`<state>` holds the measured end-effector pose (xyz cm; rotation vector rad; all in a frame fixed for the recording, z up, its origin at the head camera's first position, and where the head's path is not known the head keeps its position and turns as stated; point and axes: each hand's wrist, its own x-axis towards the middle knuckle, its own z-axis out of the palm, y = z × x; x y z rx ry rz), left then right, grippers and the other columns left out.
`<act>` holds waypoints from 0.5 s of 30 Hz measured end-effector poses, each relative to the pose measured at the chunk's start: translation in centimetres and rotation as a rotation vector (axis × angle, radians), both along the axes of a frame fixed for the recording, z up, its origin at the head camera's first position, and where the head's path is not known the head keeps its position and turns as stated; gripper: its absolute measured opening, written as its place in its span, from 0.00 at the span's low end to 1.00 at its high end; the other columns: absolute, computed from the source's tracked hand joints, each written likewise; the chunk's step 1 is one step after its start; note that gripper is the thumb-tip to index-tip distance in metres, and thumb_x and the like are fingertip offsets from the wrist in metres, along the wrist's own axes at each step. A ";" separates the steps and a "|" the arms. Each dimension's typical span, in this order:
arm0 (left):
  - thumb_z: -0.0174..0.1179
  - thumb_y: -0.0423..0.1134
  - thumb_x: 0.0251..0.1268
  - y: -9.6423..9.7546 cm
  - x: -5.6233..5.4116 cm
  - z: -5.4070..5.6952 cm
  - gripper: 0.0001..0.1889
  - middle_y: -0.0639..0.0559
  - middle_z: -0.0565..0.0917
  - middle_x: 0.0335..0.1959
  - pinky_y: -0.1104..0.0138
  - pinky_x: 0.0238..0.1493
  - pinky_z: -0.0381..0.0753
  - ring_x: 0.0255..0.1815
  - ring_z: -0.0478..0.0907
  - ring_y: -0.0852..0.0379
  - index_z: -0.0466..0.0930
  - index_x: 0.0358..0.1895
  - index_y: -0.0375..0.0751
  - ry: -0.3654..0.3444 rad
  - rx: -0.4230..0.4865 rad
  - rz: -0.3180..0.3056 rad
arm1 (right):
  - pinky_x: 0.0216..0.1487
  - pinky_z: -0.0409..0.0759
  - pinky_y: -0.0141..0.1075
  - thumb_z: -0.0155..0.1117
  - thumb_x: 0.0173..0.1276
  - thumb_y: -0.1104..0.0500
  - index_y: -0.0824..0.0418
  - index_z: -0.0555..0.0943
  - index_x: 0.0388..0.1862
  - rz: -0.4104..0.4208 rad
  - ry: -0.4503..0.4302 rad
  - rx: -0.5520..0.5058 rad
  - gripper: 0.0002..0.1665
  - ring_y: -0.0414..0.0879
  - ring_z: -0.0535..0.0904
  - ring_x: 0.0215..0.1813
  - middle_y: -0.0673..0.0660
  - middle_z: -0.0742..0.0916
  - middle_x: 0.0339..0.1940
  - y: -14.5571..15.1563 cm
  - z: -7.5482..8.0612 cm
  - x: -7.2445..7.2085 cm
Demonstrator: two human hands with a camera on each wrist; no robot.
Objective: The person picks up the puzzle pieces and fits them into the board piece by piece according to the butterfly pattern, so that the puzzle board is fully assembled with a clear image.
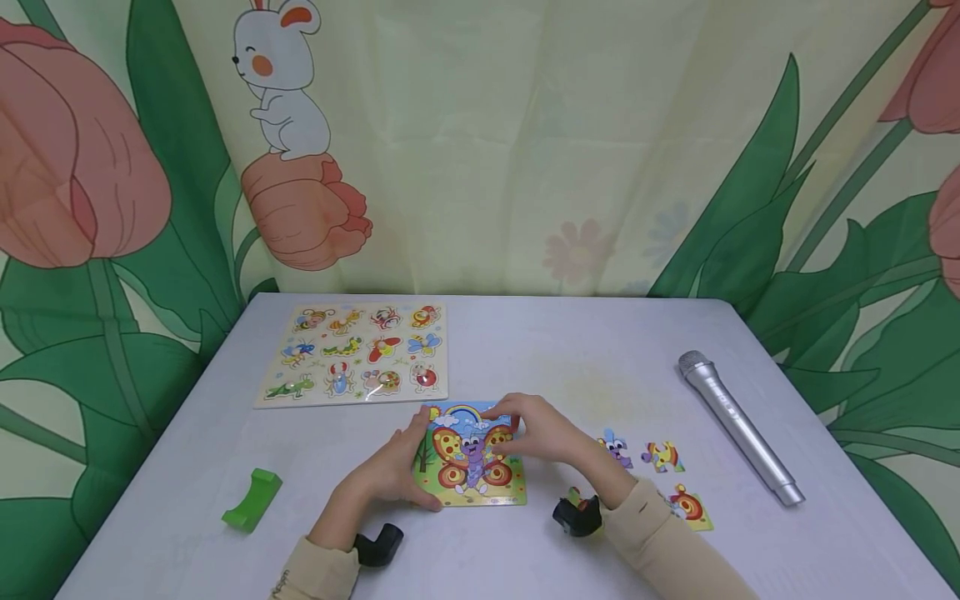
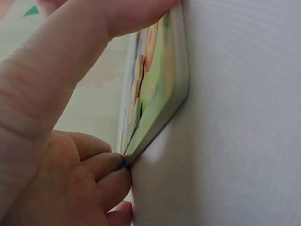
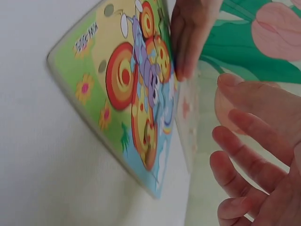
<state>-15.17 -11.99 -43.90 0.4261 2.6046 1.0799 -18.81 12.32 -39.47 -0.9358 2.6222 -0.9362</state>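
A small butterfly puzzle board [image 1: 470, 492] lies on the white table, with a purple butterfly and a rainbow on it. My left hand [image 1: 390, 471] holds its left side, thumb at the near corner and fingers along the edge. In the left wrist view, the puzzle board [image 2: 162, 89] shows pieces standing slightly proud of its surface. Over the board's upper right part hovers my right hand [image 1: 543, 429], fingers loosely bent. The right wrist view shows the right hand [image 3: 258, 155] apart from the board, with nothing visible in its fingers.
Loose puzzle pieces lie to the right: a purple one [image 1: 615, 448], a yellow one [image 1: 663, 457] and one with an orange spiral [image 1: 690, 506]. Another is partly hidden by the right wrist. Also there: a silver microphone [image 1: 741, 427], a bug puzzle board [image 1: 360, 350] and a green block [image 1: 252, 500].
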 end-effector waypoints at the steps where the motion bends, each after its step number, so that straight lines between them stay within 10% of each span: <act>1: 0.80 0.45 0.24 0.0 0.0 0.0 0.68 0.34 0.50 0.70 0.50 0.69 0.43 0.71 0.45 0.40 0.40 0.71 0.31 0.001 0.001 0.001 | 0.31 0.72 0.32 0.72 0.52 0.58 0.61 0.81 0.50 -0.009 0.003 -0.004 0.24 0.46 0.73 0.35 0.55 0.83 0.42 0.4 0.1 0.0; 15: 0.80 0.44 0.24 0.1 0.2 0.2 0.67 0.34 0.50 0.70 0.50 0.69 0.45 0.71 0.45 0.40 0.41 0.71 0.31 0.011 0.000 0.006 | 0.31 0.75 0.30 0.71 0.52 0.60 0.59 0.79 0.52 -0.126 0.037 -0.050 0.26 0.44 0.72 0.37 0.54 0.82 0.46 5.6 0.5 0.9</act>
